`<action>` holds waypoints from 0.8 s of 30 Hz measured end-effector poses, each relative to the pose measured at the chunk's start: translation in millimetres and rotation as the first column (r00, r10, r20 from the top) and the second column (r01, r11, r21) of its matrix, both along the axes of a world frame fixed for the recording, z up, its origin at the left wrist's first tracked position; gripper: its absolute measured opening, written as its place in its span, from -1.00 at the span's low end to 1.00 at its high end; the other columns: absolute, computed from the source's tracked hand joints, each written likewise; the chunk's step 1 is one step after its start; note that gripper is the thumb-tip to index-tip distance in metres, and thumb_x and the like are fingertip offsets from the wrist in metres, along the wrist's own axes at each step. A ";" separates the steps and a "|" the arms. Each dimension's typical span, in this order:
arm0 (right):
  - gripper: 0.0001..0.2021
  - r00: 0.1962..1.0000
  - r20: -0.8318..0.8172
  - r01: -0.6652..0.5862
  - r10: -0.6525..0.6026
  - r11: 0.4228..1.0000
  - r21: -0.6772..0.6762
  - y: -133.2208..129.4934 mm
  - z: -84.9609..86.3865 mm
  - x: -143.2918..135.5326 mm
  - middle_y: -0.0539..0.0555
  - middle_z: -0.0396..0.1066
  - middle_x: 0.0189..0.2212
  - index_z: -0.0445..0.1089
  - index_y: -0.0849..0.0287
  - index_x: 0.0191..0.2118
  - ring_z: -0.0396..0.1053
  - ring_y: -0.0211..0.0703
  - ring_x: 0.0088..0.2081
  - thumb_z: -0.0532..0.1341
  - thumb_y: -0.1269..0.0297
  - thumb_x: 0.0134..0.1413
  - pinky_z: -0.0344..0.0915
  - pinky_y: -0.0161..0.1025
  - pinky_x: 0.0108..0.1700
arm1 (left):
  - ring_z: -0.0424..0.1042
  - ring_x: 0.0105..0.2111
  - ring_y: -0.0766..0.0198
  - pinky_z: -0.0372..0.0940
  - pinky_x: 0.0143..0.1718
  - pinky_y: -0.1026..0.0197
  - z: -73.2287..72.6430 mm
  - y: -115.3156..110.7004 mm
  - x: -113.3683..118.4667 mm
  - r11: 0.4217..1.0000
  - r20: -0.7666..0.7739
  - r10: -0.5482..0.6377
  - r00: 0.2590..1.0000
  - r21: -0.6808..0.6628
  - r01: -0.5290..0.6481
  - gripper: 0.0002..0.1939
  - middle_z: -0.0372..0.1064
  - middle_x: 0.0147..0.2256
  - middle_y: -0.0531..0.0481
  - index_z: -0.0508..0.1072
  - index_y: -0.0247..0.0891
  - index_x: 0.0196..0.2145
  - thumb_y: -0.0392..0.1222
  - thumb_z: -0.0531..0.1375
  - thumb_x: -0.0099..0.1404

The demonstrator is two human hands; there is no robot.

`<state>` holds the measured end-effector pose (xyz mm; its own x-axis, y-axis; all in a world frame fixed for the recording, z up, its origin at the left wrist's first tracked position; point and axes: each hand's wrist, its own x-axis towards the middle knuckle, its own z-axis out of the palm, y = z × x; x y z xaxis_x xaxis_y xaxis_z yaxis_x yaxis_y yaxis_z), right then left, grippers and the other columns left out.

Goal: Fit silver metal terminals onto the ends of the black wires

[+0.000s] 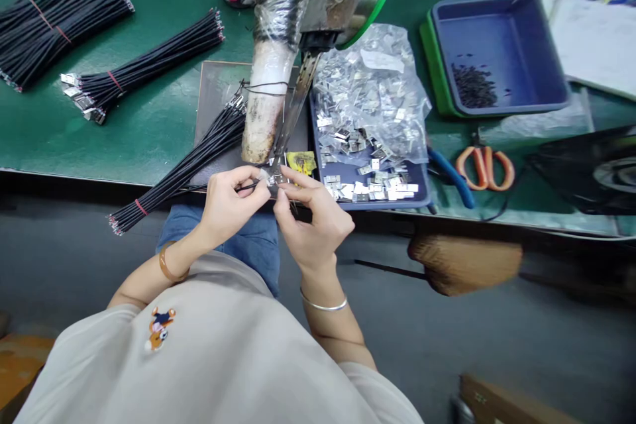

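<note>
My left hand (pixel 236 202) is closed in a pinch around the end of a black cable (pixel 248 187) near the bench's front edge. Opposite it, my right hand (pixel 315 215) is also closed, thumb against forefinger, at a small metal piece (pixel 274 179); my fingers hide much of it. Directly above both hands, the thin metal tip of a bench fixture (pixel 293 116) points down beside a white fume tube (pixel 265 99). A bundle of black cables (pixel 191 159) lies to the left of my hands. Loose metal USB connectors (pixel 375 182) fill the tray on the right.
A plastic bag of connectors (pixel 370 93) rests in the blue tray (pixel 424 195). Further right are blue-handled pliers (pixel 452 175), orange-handled scissors (pixel 484 169) and a blue bin (pixel 541 89) with small dark parts. More cable bundles (pixel 144 63) lie at left.
</note>
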<state>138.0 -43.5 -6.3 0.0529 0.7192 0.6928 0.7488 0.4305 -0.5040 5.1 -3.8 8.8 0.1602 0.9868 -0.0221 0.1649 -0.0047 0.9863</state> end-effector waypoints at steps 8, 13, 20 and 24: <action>-0.87 0.996 -0.084 0.023 -0.026 0.999 -0.038 -0.3 1.4 0.3 0.05 0.65 -0.24 0.45 0.11 -0.29 0.63 -0.18 -0.23 0.28 0.51 0.17 0.56 -0.35 -0.22 | 0.17 -0.57 0.45 0.13 -0.51 0.38 -5.9 0.1 -13.8 0.987 -0.040 -0.142 0.989 0.071 0.145 -0.88 0.29 -0.58 0.11 0.51 -0.33 -0.40 -0.21 0.24 0.19; -0.92 0.943 -0.330 -0.031 -0.046 0.974 -0.223 -2.5 -0.1 -3.8 0.03 0.63 -0.27 0.47 0.13 -0.33 0.62 -0.21 -0.29 0.28 0.44 0.18 0.59 -0.33 -0.29 | 0.31 -0.57 0.40 0.23 -0.50 0.37 -8.0 -1.7 -16.4 0.988 0.021 -0.140 0.990 0.064 0.139 -0.79 0.43 -0.55 0.03 0.54 -0.36 -0.37 -0.15 0.22 0.27; -0.89 0.994 -0.094 0.038 -0.047 0.994 -0.100 -2.9 0.0 -5.1 0.05 0.63 -0.28 0.42 0.11 -0.34 0.62 -0.19 -0.27 0.26 0.45 0.18 0.56 -0.31 -0.28 | 0.19 -0.57 0.45 0.14 -0.52 0.39 -8.3 -3.2 -8.6 0.995 0.019 -0.030 0.999 0.091 0.028 -0.80 0.33 -0.57 0.07 0.56 -0.36 -0.42 -0.18 0.21 0.22; -0.88 0.998 -0.034 0.042 -0.044 0.998 -0.052 -0.3 -2.7 -3.6 0.03 0.63 -0.27 0.40 0.09 -0.32 0.62 -0.19 -0.26 0.26 0.47 0.19 0.55 -0.32 -0.27 | 0.03 -0.60 0.48 0.02 -0.59 0.41 -7.3 -1.8 -6.3 0.997 0.032 -0.008 0.999 0.072 0.006 -0.84 0.16 -0.61 0.14 0.55 -0.35 -0.45 -0.20 0.23 0.16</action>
